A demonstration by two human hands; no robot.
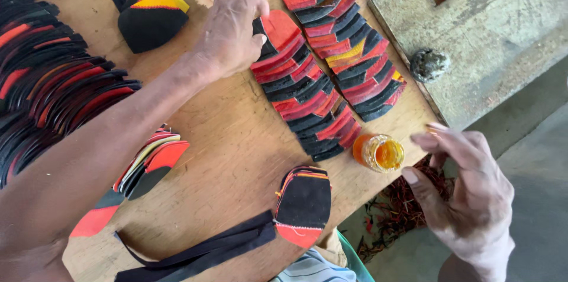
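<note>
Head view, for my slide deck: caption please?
Left hand touches overlapped red-and-black pieces; right hand hovers by glue jar.

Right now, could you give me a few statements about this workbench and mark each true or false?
1. The left hand rests on the top of a fanned row of red and black pieces. True.
2. The right hand holds the small jar. False: its fingers are spread beside the jar, not touching it.
3. The jar holds an orange-yellow liquid and has no lid on. True.
4. The black strap lies across the fanned rows. False: it lies at the near edge of the wooden table, by a small stack of pieces.
</note>
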